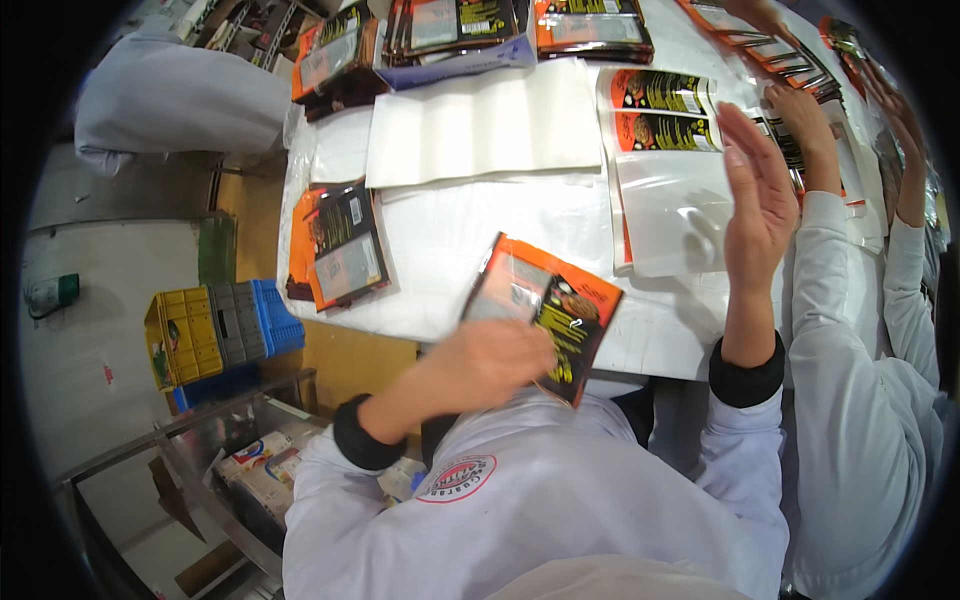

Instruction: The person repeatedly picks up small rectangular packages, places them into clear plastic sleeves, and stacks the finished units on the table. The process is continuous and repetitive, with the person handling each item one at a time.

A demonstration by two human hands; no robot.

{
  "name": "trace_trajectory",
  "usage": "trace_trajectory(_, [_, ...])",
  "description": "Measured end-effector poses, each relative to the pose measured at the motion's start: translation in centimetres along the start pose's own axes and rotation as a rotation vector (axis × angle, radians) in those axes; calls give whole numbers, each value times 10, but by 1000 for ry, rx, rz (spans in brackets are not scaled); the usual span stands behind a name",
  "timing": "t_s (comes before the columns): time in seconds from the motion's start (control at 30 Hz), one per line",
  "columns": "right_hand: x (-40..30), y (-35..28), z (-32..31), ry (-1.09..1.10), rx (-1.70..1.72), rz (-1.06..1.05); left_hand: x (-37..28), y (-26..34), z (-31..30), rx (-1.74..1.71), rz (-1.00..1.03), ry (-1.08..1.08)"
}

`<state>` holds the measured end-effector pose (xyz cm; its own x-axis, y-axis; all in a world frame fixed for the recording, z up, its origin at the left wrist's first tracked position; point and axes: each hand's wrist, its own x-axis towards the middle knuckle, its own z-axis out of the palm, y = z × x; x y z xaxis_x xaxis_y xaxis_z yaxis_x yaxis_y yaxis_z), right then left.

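My left hand (487, 360), a little blurred, is at the lower edge of an orange and black printed pouch (581, 300), its fingers closed on the pouch's near side. The pouch lies tilted over the table's front edge. Raised with fingers extended, my right hand (757, 195) holds nothing; it is above the right edge of a clear plastic sheet (671, 217) with printed labels (660, 131) at its top. White paper sheets (484, 127) lie left of these. A small stack of the same pouches (345, 251) rests at the table's left edge.
Along the back are more pouch stacks (592, 30) and a blue-white carton (457, 64) of pouches. At right, a co-worker's hand (806, 120) is close to my right hand; another person's arm is beyond. Plastic crates (184, 337) stand left, and a metal-framed cart (217, 480) lower left.
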<state>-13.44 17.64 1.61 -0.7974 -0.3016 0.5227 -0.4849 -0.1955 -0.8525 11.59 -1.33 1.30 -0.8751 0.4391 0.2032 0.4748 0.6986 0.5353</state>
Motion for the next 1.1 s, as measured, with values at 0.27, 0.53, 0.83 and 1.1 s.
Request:
trace_trajectory(0.27, [23,43,-46,159,-329,-81,107,-130,-196,849,150,1493])
trace_trajectory(0.53, [26,66,-64,-76,-434,61,132,-250,-134,367,-451,597])
trace_trajectory(0.83, [16,35,-43,-558,-609,157,-125,-101,-71,1065,-990,244])
trace_trajectory(1.1, [12,55,-51,-659,-796,179,2,-22,21,397,-634,317])
